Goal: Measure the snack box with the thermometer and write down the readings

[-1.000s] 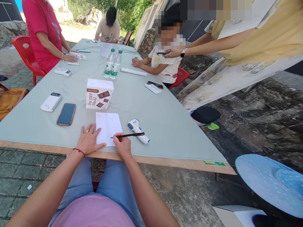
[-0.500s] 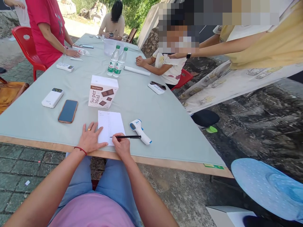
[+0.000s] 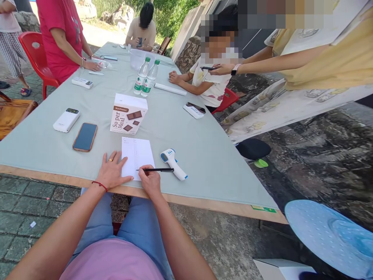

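Observation:
My right hand (image 3: 150, 182) is closed around a black pen (image 3: 160, 170), its tip touching a white sheet of paper (image 3: 142, 153) with a column of small handwriting. Spread flat, my left hand (image 3: 112, 173) presses the paper's left edge and the table; it wears a ring and a red cord bracelet. Just right of the paper lies a white and blue infrared thermometer (image 3: 173, 164). Behind the paper stands a white and brown box (image 3: 128, 114). A phone with a dark screen (image 3: 84, 137) and a white power bank (image 3: 67, 120) lie to the left.
Two water bottles (image 3: 145, 77) stand behind the box on the cloth-covered table (image 3: 204, 155). A clear plastic tub (image 3: 136, 58) sits farther back. Several people are around the table; one at right holds a phone (image 3: 208, 68). A blue hat (image 3: 326, 229) is at lower right.
The view has shifted slightly. The person at the far end has raised the object in their hand. My hands stay in nearly the same place on the paper.

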Demonstrator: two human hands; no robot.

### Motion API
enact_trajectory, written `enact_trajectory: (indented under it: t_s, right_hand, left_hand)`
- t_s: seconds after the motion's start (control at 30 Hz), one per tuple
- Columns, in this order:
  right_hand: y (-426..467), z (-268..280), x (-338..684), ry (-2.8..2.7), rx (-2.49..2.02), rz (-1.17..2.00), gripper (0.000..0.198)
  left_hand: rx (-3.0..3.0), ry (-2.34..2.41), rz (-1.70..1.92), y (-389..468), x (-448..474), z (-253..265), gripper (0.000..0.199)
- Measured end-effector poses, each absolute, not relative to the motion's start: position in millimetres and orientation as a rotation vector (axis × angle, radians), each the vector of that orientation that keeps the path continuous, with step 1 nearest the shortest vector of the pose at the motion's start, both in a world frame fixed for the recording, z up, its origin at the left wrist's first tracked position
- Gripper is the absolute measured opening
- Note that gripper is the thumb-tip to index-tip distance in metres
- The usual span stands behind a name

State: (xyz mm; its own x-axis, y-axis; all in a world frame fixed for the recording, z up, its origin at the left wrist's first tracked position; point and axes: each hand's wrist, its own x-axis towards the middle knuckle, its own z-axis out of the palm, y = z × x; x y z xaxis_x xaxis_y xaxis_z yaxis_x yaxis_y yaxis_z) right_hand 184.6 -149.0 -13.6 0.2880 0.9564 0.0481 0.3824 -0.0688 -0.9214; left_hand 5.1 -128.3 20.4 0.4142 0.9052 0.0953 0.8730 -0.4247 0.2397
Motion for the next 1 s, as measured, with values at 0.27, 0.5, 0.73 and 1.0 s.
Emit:
enact_trajectory:
  t_s: [0.27,0.5,0.73,1.0]
  right_hand:
    - [-148.9,-10.6,184.2,-1.215,-1.578,0.788,0.026]
    - [-148.6,-14.9,183.3,-1.179,-1.493,0.788,0.022]
    - [-146.5,-16.3,184.0,-1.173,-1.553,0.801,0.022]
    - [-145.8,-16.1,184.4,-1.187,-1.564,0.807,0.024]
  left_hand:
    - [2.522,1.567,0.405,-127.7,3.2,19.8,0.064]
    - [2.315,1.688,0.919,-122.6,-9.4,9.1,0.022]
    - [2.373,1.538,0.940,-122.8,-15.0,4.6,0.029]
    - [2.389,1.528,0.834,-123.5,-15.9,3.0,0.031]
